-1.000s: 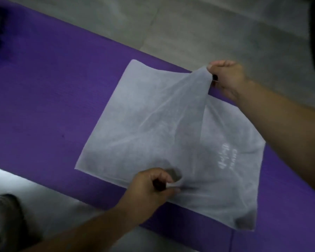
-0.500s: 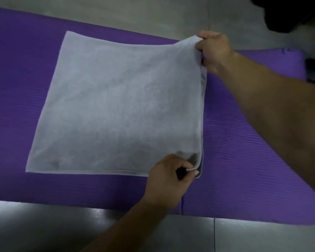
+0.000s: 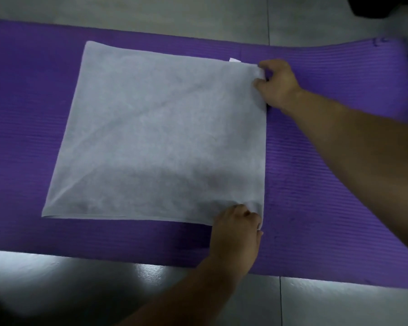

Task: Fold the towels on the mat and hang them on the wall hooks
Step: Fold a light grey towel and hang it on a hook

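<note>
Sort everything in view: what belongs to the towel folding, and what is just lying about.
Belongs to the job:
grey towel, flat on the purple mat
left hand, gripping its near right corner
right hand, pinching its far right corner

Just lying about:
dark object at the top right edge, too dim to identify
tiled floor

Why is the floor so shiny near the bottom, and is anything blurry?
Head view: light glares off the glossy floor tiles below the mat; a shadow darkens the near half of the towel; the top right corner is blurred; the mat's far edge bows, a wide-angle effect.
</note>
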